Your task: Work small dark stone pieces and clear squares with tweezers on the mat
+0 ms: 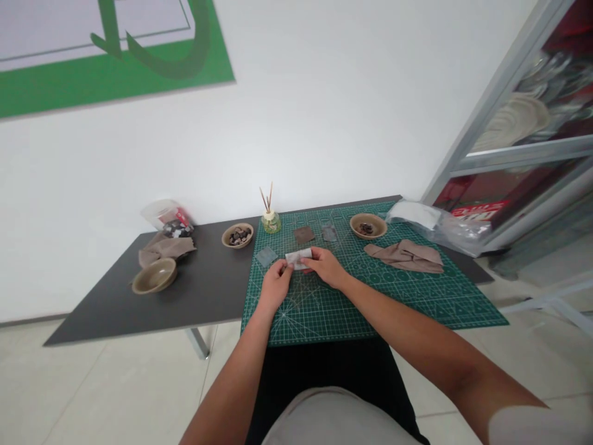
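Both my hands meet over the green cutting mat (417, 303) and pinch a small white folded piece (299, 256) between them. My left hand (277, 283) grips its left end with closed fingers. My right hand (325, 264) holds the right end from above, fingers curled. Just beyond lie a small pale square tile (266, 256), a brown square (304, 234) and a grey square (329, 233) on the mat.
A reed diffuser (270, 219) stands at the mat's far edge. Bowls of dark pieces (238, 235) (368, 225), an empty bowl (154, 275), two tan cloths (404, 256) (164, 248), a clear jar (167, 217) and a plastic bag (435, 224) lie on the dark table (208, 290).
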`<act>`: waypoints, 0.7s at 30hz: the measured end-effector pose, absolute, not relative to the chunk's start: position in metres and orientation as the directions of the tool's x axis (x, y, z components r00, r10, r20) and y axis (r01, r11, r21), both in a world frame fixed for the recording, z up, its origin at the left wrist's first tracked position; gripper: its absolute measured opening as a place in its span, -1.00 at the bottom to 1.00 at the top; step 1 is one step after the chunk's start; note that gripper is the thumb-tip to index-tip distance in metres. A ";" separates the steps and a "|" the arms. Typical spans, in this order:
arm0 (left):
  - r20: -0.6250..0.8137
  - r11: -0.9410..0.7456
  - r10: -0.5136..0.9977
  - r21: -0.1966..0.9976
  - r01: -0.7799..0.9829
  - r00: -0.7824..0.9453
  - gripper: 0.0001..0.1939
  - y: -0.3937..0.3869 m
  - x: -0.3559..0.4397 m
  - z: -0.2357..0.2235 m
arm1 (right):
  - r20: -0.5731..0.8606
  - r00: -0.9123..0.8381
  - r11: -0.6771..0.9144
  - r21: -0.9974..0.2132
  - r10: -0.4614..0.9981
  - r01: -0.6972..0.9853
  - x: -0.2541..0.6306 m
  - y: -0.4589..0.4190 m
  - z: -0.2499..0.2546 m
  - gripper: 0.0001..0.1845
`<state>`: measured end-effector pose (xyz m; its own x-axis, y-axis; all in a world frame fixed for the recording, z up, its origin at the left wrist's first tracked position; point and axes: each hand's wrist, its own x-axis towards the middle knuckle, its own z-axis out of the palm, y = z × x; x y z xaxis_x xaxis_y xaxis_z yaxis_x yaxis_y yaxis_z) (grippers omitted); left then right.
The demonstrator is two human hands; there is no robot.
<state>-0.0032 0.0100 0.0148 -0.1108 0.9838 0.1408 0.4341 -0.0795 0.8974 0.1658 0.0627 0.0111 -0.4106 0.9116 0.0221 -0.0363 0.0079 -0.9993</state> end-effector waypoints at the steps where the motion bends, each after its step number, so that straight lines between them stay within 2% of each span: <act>1: 0.162 -0.087 0.977 0.900 0.428 -0.142 -0.77 0.009 -0.002 0.013 | 0.003 -0.376 -0.018 -0.999 0.927 -0.051 0.167 0.062 0.011 -0.74; 5: 0.138 -0.070 0.975 0.936 0.346 -0.176 -0.75 0.009 -0.001 0.006 | -0.010 -0.320 -0.036 -0.997 0.947 -0.074 0.169 0.059 0.011 -0.77; 10: 0.043 -0.022 0.983 0.992 0.122 -0.179 -0.79 0.012 0.000 0.003 | 0.060 -0.322 0.027 -0.994 0.945 -0.108 0.171 0.055 0.008 -0.71; 13: 0.053 -0.029 0.986 0.989 0.148 -0.156 -0.76 0.013 -0.001 0.004 | 0.100 -0.270 0.083 -0.994 0.958 -0.074 0.172 0.050 0.005 -0.74; 16: 0.193 -0.132 0.964 0.945 0.298 -0.185 -0.77 0.014 -0.006 0.002 | 0.124 -0.174 0.120 -0.992 0.977 -0.034 0.173 0.045 0.003 -0.76; 21: 0.169 -0.149 0.977 0.977 0.153 -0.127 -0.82 0.017 -0.012 -0.006 | 0.169 -0.069 0.171 -0.985 0.983 0.024 0.171 0.041 -0.001 -0.73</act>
